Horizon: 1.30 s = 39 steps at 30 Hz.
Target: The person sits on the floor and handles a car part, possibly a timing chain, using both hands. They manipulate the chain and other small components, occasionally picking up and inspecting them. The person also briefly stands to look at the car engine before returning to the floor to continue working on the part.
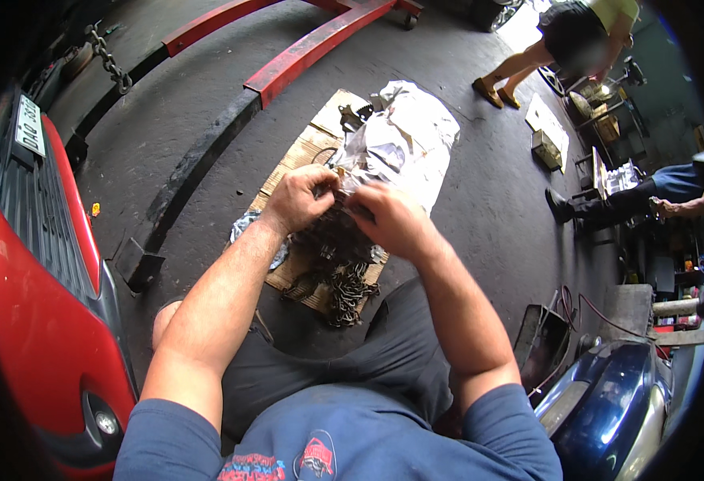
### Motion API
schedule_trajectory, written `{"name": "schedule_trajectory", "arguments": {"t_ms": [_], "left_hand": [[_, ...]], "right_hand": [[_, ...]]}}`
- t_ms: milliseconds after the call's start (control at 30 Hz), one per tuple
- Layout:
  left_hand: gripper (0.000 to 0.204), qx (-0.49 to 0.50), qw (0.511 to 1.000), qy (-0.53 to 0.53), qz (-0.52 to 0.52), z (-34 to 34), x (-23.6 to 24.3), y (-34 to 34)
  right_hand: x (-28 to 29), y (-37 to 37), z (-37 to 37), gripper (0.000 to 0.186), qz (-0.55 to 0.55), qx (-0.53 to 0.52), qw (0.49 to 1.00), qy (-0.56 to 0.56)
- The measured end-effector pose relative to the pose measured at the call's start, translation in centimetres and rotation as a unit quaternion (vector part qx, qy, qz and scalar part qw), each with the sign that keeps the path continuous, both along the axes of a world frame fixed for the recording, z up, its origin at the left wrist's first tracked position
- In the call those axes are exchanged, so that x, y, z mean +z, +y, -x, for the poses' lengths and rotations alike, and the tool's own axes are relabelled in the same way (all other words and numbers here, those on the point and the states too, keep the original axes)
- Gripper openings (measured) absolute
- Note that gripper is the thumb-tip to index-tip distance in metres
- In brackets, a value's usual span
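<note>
My left hand [304, 200] is closed at the edge of a crumpled white sheet [412, 144], its fingertips pinched on something small and hard to make out. My right hand [388, 216] meets it from the right with bent, closed fingers; what they hold is hidden. Beneath both hands, dark greasy metal parts lie on brown cardboard [308, 140], with a heap of chains [348, 293] at the near end. Black metal pieces [356, 116] stick out beside the sheet's far left side. A bluish rag [244, 226] lies at the cardboard's left edge.
A red car [35, 321] is close on my left. A red-and-black steel frame [304, 64] crosses ahead. Two other people are at right: one standing [572, 40], one in blue [673, 184] by cluttered shelves. A dark blue vehicle body [608, 401] is near my lower right.
</note>
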State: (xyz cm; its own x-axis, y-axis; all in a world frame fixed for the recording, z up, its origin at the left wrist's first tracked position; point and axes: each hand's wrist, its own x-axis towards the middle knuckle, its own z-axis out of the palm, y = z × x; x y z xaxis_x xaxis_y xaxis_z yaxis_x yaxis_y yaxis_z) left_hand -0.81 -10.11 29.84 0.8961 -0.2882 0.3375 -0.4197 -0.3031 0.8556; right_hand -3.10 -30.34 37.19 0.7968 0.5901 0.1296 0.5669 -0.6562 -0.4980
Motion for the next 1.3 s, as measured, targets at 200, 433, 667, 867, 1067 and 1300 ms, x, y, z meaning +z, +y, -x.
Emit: {"name": "schedule_trajectory", "arguments": {"t_ms": [200, 433, 667, 867, 1067, 1300], "left_hand": [[0.013, 0.006, 0.991, -0.132, -0.005, 0.2, 0.3, 0.1], [0.017, 0.017, 0.998, -0.061, 0.021, 0.0, -0.6, -0.2], [0.015, 0.049, 0.996, -0.056, 0.042, 0.4, -1.8, -1.1], [0.022, 0.077, 0.992, 0.082, 0.053, 1.1, -2.4, -1.1], [0.024, 0.082, 0.994, 0.059, 0.037, 1.4, -3.3, -1.2], [0.011, 0.149, 0.974, 0.146, 0.088, -0.7, -1.5, 0.7]], "right_hand": [[-3.5, 2.2, 3.9, 0.027, -0.123, -0.112, 0.985, -0.051], [-3.2, 5.3, 1.6, 0.014, -0.165, -0.114, 0.978, -0.064], [-4.3, 0.9, 3.8, 0.028, -0.224, -0.135, 0.965, -0.016], [-4.8, 4.5, 3.8, 0.035, -0.244, -0.15, 0.955, -0.075], [-1.9, 4.9, 0.8, 0.032, -0.171, -0.093, 0.981, -0.023], [-4.8, 1.1, 6.2, 0.049, -0.214, -0.232, 0.948, 0.045]]}}
